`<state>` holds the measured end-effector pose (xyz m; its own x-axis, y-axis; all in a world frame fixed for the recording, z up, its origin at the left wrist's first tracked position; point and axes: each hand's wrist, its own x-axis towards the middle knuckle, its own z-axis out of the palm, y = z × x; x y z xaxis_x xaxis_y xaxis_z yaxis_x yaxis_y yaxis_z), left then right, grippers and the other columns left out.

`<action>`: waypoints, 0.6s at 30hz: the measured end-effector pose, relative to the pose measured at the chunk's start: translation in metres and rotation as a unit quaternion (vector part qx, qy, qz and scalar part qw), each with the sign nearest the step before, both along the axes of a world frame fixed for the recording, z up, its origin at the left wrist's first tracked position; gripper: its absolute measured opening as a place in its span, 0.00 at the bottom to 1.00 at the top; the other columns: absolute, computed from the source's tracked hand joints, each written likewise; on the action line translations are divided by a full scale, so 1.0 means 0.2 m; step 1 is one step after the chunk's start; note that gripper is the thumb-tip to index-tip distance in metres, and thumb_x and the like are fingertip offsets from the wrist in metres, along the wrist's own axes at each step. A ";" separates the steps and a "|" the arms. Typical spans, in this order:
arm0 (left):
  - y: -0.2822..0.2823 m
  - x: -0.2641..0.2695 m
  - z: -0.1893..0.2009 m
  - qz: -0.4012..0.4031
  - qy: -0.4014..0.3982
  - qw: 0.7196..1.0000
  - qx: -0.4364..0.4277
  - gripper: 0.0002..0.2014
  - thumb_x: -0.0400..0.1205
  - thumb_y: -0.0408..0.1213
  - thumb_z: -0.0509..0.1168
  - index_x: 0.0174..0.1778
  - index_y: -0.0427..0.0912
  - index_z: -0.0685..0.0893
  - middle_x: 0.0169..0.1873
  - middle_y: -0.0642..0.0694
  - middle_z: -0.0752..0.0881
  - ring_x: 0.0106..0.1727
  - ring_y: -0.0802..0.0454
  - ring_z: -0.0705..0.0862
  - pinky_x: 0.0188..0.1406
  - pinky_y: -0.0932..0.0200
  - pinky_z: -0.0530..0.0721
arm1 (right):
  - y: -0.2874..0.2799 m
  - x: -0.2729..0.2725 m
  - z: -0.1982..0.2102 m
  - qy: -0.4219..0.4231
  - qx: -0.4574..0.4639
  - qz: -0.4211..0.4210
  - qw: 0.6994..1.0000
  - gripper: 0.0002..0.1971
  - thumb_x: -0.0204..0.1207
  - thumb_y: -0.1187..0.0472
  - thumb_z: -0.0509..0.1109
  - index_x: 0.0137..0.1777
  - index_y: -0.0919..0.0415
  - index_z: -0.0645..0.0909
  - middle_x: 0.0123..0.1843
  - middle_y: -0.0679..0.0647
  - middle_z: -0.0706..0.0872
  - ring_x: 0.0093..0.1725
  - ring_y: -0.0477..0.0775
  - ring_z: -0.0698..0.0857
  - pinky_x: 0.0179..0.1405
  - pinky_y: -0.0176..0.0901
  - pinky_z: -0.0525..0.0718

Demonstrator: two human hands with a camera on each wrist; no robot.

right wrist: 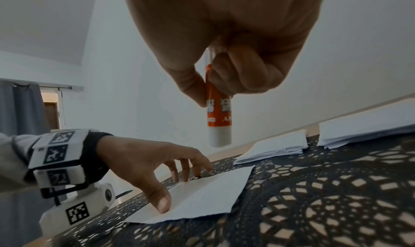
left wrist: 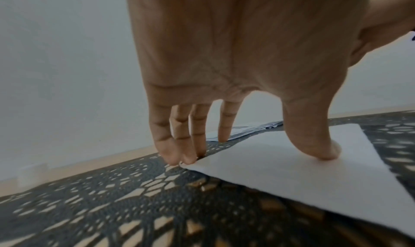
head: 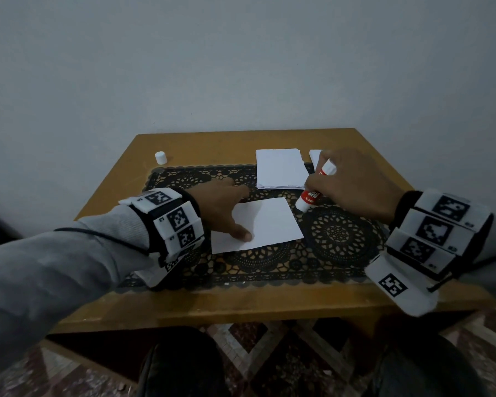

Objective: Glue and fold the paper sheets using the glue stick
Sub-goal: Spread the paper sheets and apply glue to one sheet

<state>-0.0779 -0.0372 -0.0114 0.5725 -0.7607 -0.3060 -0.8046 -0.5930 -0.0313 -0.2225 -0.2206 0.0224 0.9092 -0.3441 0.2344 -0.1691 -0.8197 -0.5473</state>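
Paper sheet [head: 265, 223] flat on the black lace mat [head: 341, 233], pinned by the spread left hand [head: 222, 209], thumb [left wrist: 323, 144] pressing its near edge; glue stick [head: 312, 193] gripped uncapped-end-down in the curled right hand [head: 352, 183], just above the sheet's right corner.

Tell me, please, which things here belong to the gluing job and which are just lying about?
In use: glue stick gripped by right hand; single sheet pressed by left hand; paper stack.
Lying about: white cap, lace mat, table.
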 end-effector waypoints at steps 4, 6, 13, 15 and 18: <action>-0.02 0.03 0.02 0.013 0.014 1.000 0.016 0.42 0.65 0.70 0.71 0.66 0.46 0.69 0.59 0.45 0.75 0.56 0.47 0.74 0.55 0.50 0.77 | 0.00 0.01 -0.01 -0.016 -0.005 0.013 1.000 0.08 0.75 0.52 0.71 0.42 0.55 0.78 0.42 0.45 0.80 0.40 0.42 0.77 0.34 0.36 0.68; -0.03 0.04 0.02 0.012 0.024 1.000 0.013 0.37 0.65 0.68 0.72 0.59 0.47 0.69 0.55 0.46 0.77 0.51 0.49 0.74 0.46 0.53 0.74 | 0.00 0.02 -0.02 -0.016 0.005 0.014 1.000 0.08 0.75 0.52 0.72 0.45 0.55 0.78 0.43 0.44 0.80 0.42 0.41 0.76 0.35 0.34 0.69; -0.04 0.03 0.02 0.036 0.088 0.995 -0.016 0.33 0.68 0.59 0.76 0.59 0.44 0.71 0.54 0.46 0.80 0.49 0.49 0.78 0.43 0.57 0.74 | -0.06 0.00 -0.04 -0.008 0.008 0.011 1.000 0.08 0.75 0.52 0.72 0.45 0.54 0.78 0.43 0.38 0.76 0.42 0.39 0.74 0.36 0.34 0.68; -0.05 0.02 0.03 0.038 0.099 0.994 -0.031 0.31 0.69 0.56 0.76 0.60 0.43 0.74 0.55 0.47 0.81 0.51 0.49 0.78 0.47 0.57 0.75 | -0.07 0.00 -0.05 -0.009 0.008 0.006 1.000 0.08 0.75 0.52 0.72 0.46 0.55 0.78 0.42 0.38 0.75 0.41 0.39 0.75 0.35 0.34 0.68; -0.07 0.02 0.04 0.045 0.098 0.989 -0.096 0.20 0.74 0.47 0.75 0.56 0.45 0.75 0.51 0.51 0.78 0.53 0.49 0.78 0.44 0.59 0.73 | -0.08 0.00 -0.05 -0.010 0.012 0.000 1.000 0.09 0.75 0.52 0.73 0.47 0.55 0.79 0.43 0.39 0.76 0.42 0.40 0.76 0.35 0.33 0.68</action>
<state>-0.0740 -0.0502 -0.0032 0.5844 -0.7642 -0.2729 -0.7274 -0.6424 0.2412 -0.2233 -0.2361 0.0124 0.9046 -0.3493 0.2444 -0.1572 -0.8063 -0.5703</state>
